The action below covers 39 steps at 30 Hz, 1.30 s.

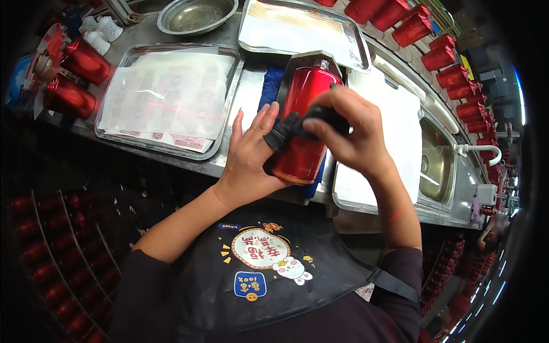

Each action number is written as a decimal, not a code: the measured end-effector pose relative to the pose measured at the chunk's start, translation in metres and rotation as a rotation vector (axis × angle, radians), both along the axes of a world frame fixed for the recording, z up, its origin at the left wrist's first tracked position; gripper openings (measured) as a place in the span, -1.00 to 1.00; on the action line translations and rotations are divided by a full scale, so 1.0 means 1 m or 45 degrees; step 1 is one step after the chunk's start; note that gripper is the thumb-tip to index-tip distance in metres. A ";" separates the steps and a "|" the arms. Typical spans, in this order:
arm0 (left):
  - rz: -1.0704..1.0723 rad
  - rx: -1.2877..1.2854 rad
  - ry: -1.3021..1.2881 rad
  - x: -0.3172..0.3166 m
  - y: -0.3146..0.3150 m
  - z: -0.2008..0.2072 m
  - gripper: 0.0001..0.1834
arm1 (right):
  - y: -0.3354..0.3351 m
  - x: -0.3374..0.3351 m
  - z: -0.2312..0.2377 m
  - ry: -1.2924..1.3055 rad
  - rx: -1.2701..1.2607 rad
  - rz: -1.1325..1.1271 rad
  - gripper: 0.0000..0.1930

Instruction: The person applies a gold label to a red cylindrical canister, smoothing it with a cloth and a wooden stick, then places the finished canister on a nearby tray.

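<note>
A glossy red bottle (303, 94) with a silvery neck lies on its side in front of me, its neck pointing away, in a dark holder on the counter. My right hand (351, 126) is closed around a black hand tool (311, 126), pressed across the upper side of the bottle. Motion blur hides that tool's exact kind. Against the bottle's left side and base rests my left hand (251, 157), its fingers stretched out and apart. The black tool's end covers part of that hand's index finger.
Left of the bottle sits a metal tray (220, 137) with printed sheets under translucent paper. Beyond are a metal bowl (197, 16) and another tray (297, 48). A white board (377, 137) lies at right, beside a sink (437, 160). Red cylinders (71, 100) stand at left; several red bottles (412, 28) line the back.
</note>
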<state>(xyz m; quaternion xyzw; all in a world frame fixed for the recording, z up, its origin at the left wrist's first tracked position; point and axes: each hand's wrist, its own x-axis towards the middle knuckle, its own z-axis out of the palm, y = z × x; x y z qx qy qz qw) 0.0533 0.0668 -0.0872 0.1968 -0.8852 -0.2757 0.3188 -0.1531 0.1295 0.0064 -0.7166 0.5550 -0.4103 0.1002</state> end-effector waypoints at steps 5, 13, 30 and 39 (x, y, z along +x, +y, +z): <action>0.019 0.118 -0.139 0.004 -0.001 -0.003 0.30 | -0.014 0.001 0.016 0.113 -0.010 -0.036 -0.78; -0.004 0.202 -0.053 0.002 0.005 -0.002 0.27 | -0.046 0.010 0.010 0.607 -0.268 -0.185 -0.92; -0.185 0.048 -0.332 0.006 -0.006 -0.005 0.09 | 0.076 0.060 -0.033 -0.043 -0.135 -0.142 -0.77; -0.097 -0.151 -0.352 -0.008 0.005 0.015 0.28 | 0.007 -0.005 -0.035 -0.189 -0.459 -0.619 -0.85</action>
